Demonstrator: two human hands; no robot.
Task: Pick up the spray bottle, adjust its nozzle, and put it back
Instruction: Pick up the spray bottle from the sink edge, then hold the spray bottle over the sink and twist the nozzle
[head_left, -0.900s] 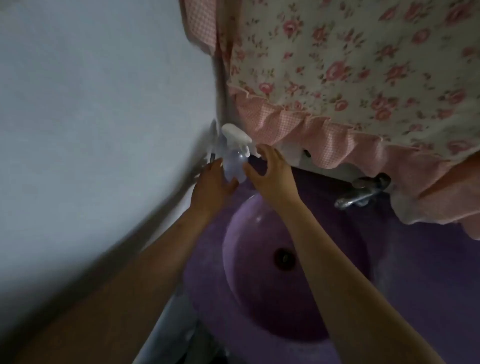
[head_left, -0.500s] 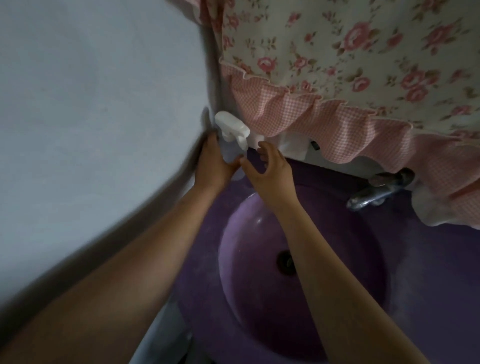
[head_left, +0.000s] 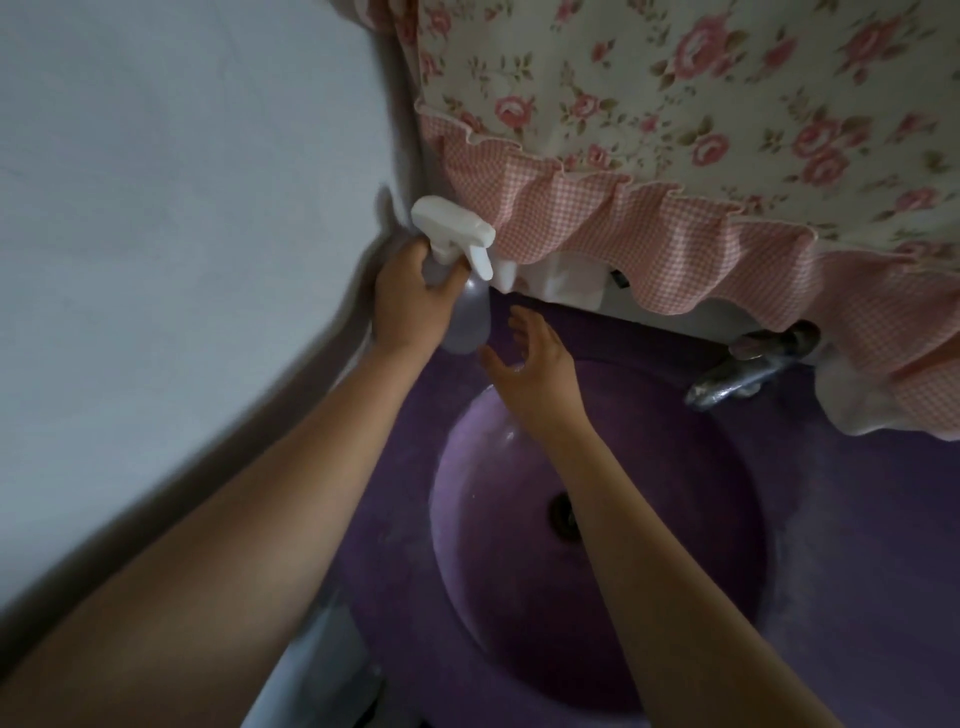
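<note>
A clear spray bottle (head_left: 470, 317) with a white trigger head stands at the back left corner of the purple sink top, next to the wall. My left hand (head_left: 408, 296) is wrapped around its neck just under the white head, whose nozzle points right. Just right of the bottle's base my right hand (head_left: 535, 374) hovers with fingers spread and holds nothing.
A purple basin (head_left: 701, 545) with a dark drain lies below my arms. A metal tap (head_left: 748, 371) sits at the back right. A floral curtain (head_left: 675, 130) with a pink checked frill hangs over the back edge. The grey wall (head_left: 182, 234) is close on the left.
My left hand has closed around the bottle's neck and the bottle sits nearer the wall. My right hand has come off the bottle and opened beside it.
</note>
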